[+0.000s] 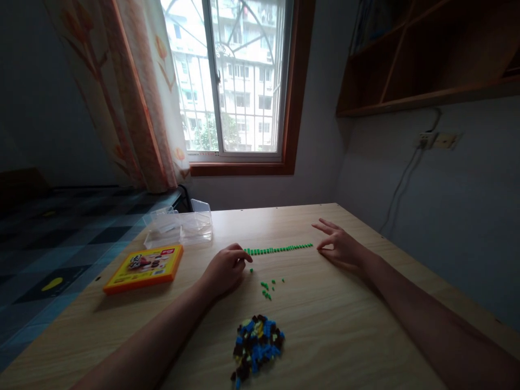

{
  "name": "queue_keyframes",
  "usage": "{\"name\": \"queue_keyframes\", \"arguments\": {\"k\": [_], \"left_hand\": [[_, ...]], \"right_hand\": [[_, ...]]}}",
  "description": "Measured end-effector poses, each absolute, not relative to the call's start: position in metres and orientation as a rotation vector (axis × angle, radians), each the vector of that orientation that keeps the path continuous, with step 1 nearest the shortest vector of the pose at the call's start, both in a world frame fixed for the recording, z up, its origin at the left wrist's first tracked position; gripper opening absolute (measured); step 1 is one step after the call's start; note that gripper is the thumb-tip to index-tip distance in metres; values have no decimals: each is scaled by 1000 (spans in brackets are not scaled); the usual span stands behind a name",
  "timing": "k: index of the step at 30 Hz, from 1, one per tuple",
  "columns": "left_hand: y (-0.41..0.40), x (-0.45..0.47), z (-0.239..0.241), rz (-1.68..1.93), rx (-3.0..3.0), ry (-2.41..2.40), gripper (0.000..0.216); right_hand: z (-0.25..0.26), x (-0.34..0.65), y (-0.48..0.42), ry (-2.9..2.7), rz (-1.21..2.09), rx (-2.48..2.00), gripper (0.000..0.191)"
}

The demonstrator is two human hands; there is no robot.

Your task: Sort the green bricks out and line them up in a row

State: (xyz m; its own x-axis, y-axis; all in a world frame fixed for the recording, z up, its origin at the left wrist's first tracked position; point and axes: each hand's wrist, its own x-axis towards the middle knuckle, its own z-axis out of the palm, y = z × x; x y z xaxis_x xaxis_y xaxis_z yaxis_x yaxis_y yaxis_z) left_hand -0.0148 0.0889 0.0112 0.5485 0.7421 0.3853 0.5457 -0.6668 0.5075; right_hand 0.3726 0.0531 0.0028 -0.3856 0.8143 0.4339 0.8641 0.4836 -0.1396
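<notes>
We judge the green bricks point(280, 249) lined across the worktop point(333, 336) light, stiff, best side-pinched. Our left hand point(227, 265) curls at one end, its grip unclear; our right hand point(341, 245), fingers splayed, shows no brick.

Left hand point(227, 267), toward 7 o'clock: bare. Right hand point(343, 245), toward 4 o'clock: bare. Both forearms point(173, 330) bare, tapering smoothly.
</notes>
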Motion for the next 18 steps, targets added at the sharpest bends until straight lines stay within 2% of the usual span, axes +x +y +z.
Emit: {"name": "queue_keyframes", "arguments": {"k": [7,13,18], "left_hand": [[89,-15,13,841,2481,1061,31],[90,-16,12,823,2494,1055,30],[90,-16,11,812,2496,1060,30]], "right_hand": [[-1,380,54,-2164,-162,-1526,13],[-1,379,55,-2186,73,-1665,19],[-7,375,61,-2135,-9,-1720,24]]}}
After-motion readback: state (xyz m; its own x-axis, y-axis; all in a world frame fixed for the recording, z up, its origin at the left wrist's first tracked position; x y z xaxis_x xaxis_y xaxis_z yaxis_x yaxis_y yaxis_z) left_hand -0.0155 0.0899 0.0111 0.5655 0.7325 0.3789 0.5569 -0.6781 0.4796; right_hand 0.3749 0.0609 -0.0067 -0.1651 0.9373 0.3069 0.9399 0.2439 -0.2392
